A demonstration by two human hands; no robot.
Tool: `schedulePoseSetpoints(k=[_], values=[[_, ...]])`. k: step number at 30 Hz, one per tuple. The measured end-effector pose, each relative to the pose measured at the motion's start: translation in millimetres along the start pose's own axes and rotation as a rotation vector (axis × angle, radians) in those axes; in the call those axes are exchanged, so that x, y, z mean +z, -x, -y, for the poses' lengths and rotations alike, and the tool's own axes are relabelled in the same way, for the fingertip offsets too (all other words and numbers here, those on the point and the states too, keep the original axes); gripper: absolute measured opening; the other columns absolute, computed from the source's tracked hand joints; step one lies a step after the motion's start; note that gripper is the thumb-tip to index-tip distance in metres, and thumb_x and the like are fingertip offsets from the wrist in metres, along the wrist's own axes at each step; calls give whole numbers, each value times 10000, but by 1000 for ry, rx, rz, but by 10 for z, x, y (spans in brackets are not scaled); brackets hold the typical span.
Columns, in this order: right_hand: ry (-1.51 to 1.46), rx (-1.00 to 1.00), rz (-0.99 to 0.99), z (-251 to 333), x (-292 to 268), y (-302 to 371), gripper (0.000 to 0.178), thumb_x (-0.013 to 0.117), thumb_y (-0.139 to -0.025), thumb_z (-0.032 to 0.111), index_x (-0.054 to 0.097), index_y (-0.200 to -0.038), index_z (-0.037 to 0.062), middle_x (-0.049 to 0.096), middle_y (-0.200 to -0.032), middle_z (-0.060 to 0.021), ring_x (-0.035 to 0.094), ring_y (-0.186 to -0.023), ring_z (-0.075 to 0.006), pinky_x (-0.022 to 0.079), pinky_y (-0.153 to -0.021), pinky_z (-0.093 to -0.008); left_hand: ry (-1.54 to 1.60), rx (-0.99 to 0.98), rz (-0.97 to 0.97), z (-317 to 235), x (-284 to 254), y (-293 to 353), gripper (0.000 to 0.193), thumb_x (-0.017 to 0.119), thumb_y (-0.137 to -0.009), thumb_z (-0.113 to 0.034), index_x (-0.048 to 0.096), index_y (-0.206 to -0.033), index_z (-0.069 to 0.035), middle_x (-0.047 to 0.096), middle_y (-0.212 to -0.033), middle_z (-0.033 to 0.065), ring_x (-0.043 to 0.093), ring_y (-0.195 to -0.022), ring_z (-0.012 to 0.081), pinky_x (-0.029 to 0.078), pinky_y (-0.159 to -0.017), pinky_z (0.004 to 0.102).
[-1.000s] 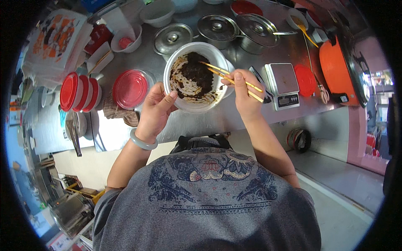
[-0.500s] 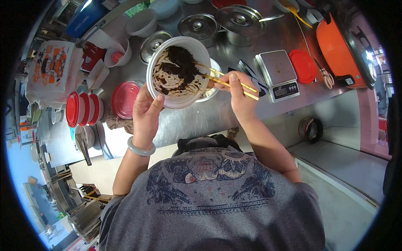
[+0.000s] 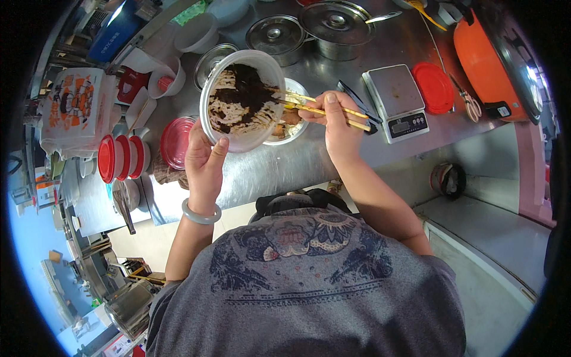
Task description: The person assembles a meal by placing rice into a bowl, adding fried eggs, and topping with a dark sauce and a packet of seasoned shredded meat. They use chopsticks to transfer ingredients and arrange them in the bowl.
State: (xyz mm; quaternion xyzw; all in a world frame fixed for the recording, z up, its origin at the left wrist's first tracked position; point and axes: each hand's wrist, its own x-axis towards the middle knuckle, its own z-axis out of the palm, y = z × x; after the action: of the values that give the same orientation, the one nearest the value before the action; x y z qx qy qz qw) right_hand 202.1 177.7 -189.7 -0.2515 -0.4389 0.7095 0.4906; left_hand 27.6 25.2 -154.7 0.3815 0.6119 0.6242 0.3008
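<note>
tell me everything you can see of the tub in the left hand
The round, whitish tub looks like translucent plastic. Dark brown food coats much of its inside. Uncovered and apparently tilted, it is held above the metal counter by the left hand, thumb at the rim. Chopsticks reach in over its right side.

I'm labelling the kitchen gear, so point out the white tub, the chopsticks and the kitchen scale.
White tub (image 3: 248, 143): head view, on the bare wall at its lower side.
Chopsticks (image 3: 358, 124): head view, on the rear end of one stick.
Kitchen scale (image 3: 395, 94): head view, on its weighing plate.
</note>
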Motion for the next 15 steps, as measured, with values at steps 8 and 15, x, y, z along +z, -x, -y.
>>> schedulePoseSetpoints(k=[8,15], values=[[17,7,68,-29,185,-65,313,440,-974,244,542,-916,-46,625,-866,-143,664,-751,-214,549,-709,-308,101,-68,16,-33,31,10,319,563,-890,-35,480,-1194,14,506,-1206,80,485,-1098,149,378,-954,293],[97,-112,333,-98,254,169,267,424,-976,171,562,-925,-52,630,-879,-137,665,-802,-211,539,-718,-283,99,-53,16,-49,-30,8,260,511,-925,-57,473,-1173,9,592,-1121,108,587,-998,172,486,-892,338]])
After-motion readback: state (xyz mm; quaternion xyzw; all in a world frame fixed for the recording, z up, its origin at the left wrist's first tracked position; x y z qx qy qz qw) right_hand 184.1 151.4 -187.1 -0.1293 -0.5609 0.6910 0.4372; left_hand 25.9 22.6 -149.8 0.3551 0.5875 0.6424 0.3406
